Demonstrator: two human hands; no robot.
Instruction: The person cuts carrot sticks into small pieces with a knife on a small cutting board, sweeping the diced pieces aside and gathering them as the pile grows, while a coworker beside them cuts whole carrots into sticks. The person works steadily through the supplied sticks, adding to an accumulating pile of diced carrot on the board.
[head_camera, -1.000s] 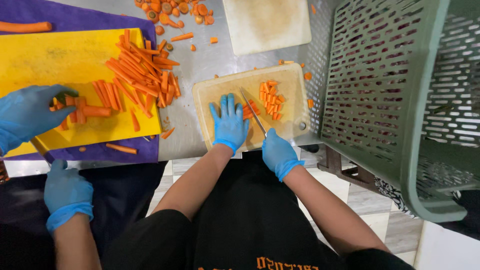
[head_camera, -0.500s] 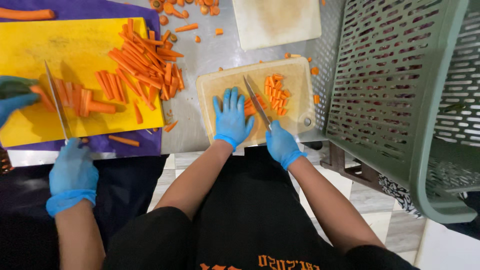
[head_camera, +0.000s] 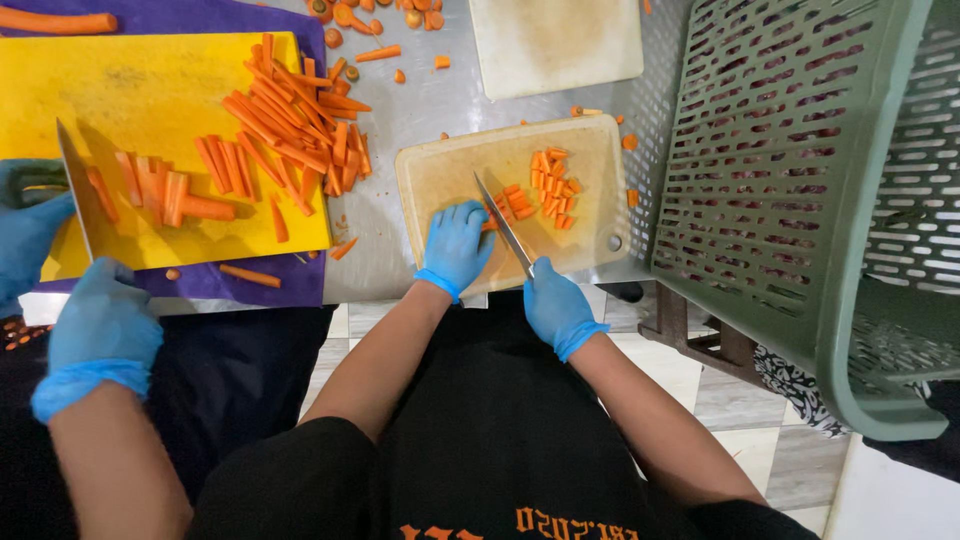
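Gloved right hand, steel knife, carrot sticks

Blue disposable gloves on both hands: left hand, right hand. Thin, smooth, slightly wrinkled at the knuckles, snug over the fingers. Cuffs rolled into a thicker, bunched band at each wrist. Forearms bare from cuffs up to the elbows and beyond. Black short-sleeved shirt, sleeve hems ending on the upper arms. Black apron down the front, plain and matte, reaching up to the table edge. Orange printed lettering across the chest, at the bottom of the view, partly cut off.
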